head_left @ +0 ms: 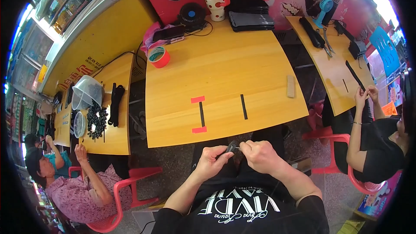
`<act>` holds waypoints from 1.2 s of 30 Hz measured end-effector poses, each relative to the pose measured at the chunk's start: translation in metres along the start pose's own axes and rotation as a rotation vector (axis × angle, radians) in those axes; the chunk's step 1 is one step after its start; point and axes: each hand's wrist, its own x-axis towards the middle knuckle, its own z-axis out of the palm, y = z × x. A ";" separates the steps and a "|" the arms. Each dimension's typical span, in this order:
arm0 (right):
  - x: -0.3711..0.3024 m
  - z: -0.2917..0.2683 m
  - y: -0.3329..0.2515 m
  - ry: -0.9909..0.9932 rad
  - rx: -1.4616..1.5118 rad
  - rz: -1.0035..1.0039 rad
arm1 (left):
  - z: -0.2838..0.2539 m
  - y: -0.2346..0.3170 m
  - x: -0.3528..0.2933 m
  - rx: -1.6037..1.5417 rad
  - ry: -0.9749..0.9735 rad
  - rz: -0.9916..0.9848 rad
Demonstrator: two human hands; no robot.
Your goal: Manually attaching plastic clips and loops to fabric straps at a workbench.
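Observation:
Just off the near edge of the wooden table [216, 67], my left hand [211, 163] is closed around a small dark object [232, 147], whose kind I cannot make out. My right hand [261, 157] is closed in a pinch beside it. Something thin and pale shows between its fingertips and the dark object. On the table ahead lies a short black strip [202, 115], with red tape [198, 99] across its far end and more red tape at its near end. Another black strip [244, 106] lies bare to its right.
A red tape roll [159, 57], a phone [169, 33], a small black fan [191, 14], a spotted tumbler [214, 0] and stacked black pouches [251, 19] stand along the back. A beige block [290, 86] lies right. People work at side tables, left and right.

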 end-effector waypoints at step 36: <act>-0.001 0.005 -0.018 0.145 0.171 0.268 | 0.015 -0.002 -0.005 -0.582 0.096 -0.319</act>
